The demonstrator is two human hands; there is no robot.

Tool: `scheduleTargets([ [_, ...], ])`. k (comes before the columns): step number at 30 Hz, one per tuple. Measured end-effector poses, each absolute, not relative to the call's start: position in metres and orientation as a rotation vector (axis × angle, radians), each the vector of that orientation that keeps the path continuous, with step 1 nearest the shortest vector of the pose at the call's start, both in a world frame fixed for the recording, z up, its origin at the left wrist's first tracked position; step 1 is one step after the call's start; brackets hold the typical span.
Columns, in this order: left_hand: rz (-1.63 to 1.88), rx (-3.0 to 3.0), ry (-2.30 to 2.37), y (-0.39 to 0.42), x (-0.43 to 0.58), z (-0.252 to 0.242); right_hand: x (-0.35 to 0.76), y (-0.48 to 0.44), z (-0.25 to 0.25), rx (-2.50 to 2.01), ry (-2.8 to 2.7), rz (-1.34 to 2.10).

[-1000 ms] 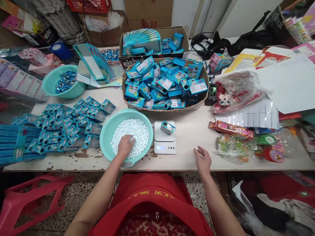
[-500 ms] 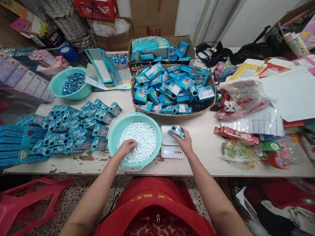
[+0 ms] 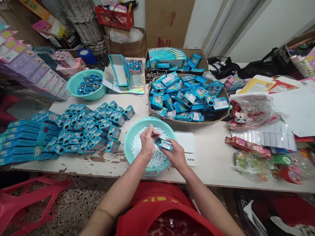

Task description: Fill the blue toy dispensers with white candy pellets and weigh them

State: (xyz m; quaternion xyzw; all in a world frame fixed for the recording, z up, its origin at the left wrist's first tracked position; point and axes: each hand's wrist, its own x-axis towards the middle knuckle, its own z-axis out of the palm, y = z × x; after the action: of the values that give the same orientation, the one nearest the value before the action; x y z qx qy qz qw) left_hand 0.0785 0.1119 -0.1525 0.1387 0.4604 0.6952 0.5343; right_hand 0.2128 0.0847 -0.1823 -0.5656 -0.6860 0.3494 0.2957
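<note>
Best hold the small blue box (image 3: 163,144), gripped by the right hand (image 3: 176,156), over the teal plastic basin (image 3: 128,141) while the pinched left hand (image 3: 147,143) fills it.

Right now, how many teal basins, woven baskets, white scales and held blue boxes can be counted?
Teal basins: 2
Woven basket: 1
White scale: 1
Blue box, held: 1
Total: 5

basins (image 3: 81,97) 2 | scale (image 3: 185,141) 1 | basket (image 3: 197,122) 1 | hands (image 3: 147,146) 2 | held tin (image 3: 163,144) 1
</note>
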Motion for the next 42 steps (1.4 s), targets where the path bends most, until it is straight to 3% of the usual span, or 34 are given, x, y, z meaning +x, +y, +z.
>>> scheduleTargets([
  [11, 1.583, 0.521, 1.119, 0.110, 0.067, -0.159, 0.200, 0.083, -0.189, -1.506, -1.614, 1.070],
  [15, 1.556, 0.550, 1.381, 0.113, 0.055, -0.175, 0.227, 0.090, -0.191, -1.512, -1.504, 1.127],
  [22, 1.012, 1.709, 1.553, 0.095, 0.098, -0.197, 0.250, 0.111, -0.191, -1.482, -1.489, 1.168],
  [25, 0.924, 1.936, 1.588, 0.090, 0.112, -0.197, 0.257, 0.117, -0.191, -1.477, -1.444, 1.176],
  [30, 1.025, 1.679, 1.836, 0.093, 0.089, -0.204, 0.293, 0.120, -0.193, -1.558, -1.331, 1.119],
  [38, 0.845, 1.507, 1.895, 0.087, 0.053, -0.238, 0.334, 0.121, -0.245, -1.700, -1.297, 1.051],
  [42, 0.789, 1.500, 1.897, 0.086, 0.054, -0.246, 0.343, 0.135, -0.228, -1.584, -1.506, 0.798],
])
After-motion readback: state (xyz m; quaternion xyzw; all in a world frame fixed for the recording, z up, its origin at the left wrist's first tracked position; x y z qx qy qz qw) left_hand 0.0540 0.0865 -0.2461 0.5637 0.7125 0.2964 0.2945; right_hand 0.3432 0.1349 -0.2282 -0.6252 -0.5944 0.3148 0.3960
